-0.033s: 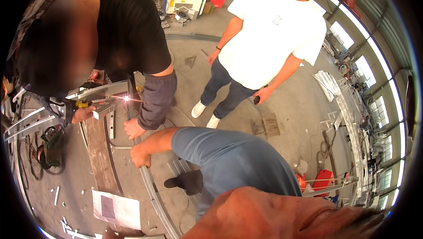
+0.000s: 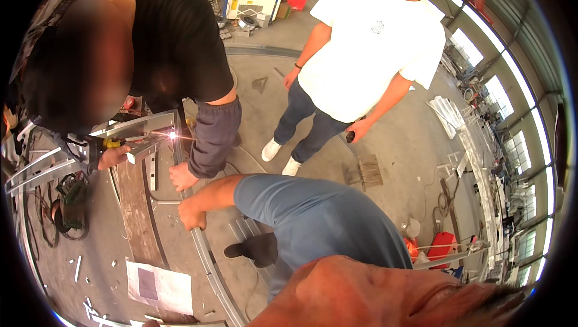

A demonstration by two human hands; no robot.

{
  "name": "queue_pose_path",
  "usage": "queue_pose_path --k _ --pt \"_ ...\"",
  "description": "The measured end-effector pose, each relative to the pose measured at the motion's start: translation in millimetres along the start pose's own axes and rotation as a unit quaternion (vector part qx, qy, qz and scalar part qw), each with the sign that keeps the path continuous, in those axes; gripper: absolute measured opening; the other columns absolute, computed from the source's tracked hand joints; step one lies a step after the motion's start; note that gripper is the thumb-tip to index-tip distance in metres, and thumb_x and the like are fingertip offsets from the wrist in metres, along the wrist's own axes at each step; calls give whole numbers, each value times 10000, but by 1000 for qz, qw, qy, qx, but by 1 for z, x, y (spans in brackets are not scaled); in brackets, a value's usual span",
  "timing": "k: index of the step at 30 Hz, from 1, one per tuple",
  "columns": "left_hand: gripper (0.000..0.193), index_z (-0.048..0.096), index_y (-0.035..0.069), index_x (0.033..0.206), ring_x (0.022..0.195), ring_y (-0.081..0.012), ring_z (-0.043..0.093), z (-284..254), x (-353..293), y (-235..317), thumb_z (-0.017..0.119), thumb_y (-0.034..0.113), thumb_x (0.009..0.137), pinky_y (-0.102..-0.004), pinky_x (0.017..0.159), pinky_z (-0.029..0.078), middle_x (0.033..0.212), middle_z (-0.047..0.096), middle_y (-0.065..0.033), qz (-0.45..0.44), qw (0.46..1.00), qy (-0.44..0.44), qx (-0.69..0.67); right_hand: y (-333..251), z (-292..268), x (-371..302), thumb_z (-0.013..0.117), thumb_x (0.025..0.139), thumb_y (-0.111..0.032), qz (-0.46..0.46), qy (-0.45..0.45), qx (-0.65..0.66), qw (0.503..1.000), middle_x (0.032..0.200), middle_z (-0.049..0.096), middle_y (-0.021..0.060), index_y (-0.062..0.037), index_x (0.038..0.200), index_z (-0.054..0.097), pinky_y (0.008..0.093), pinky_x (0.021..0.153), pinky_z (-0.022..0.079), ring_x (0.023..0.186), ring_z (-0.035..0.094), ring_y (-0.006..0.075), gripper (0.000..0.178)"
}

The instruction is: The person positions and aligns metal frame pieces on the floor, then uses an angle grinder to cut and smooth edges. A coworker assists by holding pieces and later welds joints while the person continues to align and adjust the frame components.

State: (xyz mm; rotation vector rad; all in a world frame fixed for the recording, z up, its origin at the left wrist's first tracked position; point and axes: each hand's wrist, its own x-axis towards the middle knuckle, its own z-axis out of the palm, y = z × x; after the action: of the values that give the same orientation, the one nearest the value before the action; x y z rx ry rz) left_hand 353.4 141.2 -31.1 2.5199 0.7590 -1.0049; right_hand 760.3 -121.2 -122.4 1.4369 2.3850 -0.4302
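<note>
My right arm, in a blue-grey sleeve, reaches to the left. My right hand (image 2: pixel 192 215) is closed around a long grey metal profile (image 2: pixel 209 262), part of a frame. Only a small skin-toned patch shows at the bottom edge, perhaps my left hand; its fingers are hidden. Just beyond my right hand, a co-worker's hand (image 2: pixel 183 177) rests on the same frame. With the other hand (image 2: pixel 112 157), that person in black holds a tool with a yellow part (image 2: pixel 112 143). A bright welding spark (image 2: pixel 173 135) glows at the frame's far corner.
Beneath the frame lies a brown plank (image 2: pixel 139 212), and a paper sheet (image 2: pixel 174 288) sits over its near end. A green power tool (image 2: pixel 73 197) with cables is at left. Another person in a white shirt (image 2: pixel 373 44) stands ahead. Metal offcuts (image 2: pixel 90 309) litter the floor.
</note>
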Motion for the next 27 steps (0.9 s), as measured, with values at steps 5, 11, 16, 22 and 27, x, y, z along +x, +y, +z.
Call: queue_pose_path --k 5,11,16,22,27 --pt "550 595 112 1440 1102 -382 717 29 -17 -46 694 360 960 -488 893 577 1243 720 -236 -159 972 157 -66 16 88 -20 863 720 -333 -39 144 188 971 1064 752 130 -174 1176 737 510 775 577 1001 714 351 499" --pt "840 399 81 1600 1165 -467 679 112 15 9 706 286 846 -528 1011 536 1232 698 -325 -255 916 211 -227 0 9 -3 811 740 -456 12 10 69 998 923 759 123 -137 974 704 502 725 595 862 750 363 410" --pt "786 403 132 1590 1077 -448 715 95 87 77 635 244 848 -541 922 565 1179 734 -277 -178 925 203 -268 5 12 -14 819 741 -466 4 3 57 998 914 754 119 -121 953 690 502 725 593 858 748 368 425" --pt "677 443 138 1517 1108 -443 713 78 145 85 596 210 861 -540 927 558 1189 738 -267 -178 925 172 -287 5 8 -7 825 742 -483 15 -5 51 999 904 752 113 -123 952 691 502 720 593 860 751 357 437" --pt "614 537 115 1485 1175 -460 676 105 178 40 609 179 879 -549 979 536 1234 718 -276 -159 923 266 -229 12 29 2 835 698 -401 25 -28 94 995 931 736 108 -164 1127 714 487 736 593 876 739 332 505"
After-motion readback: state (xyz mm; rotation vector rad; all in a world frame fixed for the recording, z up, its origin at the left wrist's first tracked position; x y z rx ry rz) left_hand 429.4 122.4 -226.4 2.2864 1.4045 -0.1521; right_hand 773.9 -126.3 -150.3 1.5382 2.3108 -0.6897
